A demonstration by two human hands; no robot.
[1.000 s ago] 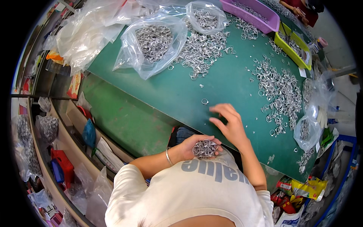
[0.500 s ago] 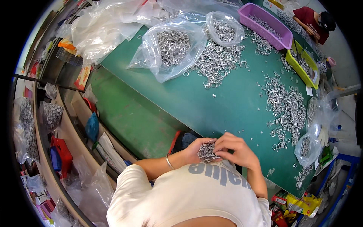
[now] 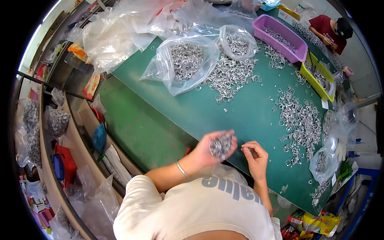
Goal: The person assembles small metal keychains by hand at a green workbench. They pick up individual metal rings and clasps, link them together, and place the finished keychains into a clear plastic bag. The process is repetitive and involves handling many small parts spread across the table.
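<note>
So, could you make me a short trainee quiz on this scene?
1. Which hand holds the pile of metal rings: A) left, B) right?
2. True or false: the purple tray contains small metal pieces.
3. Fill in: the left wrist wears a silver-coloured ____.

Key:
1. A, the left hand.
2. True.
3. Bracelet.

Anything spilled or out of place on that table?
Possibly the loose metal rings: they lie heaped beside the large clear bag, rather than inside it. Whether they spilled or were placed is unclear.
</note>
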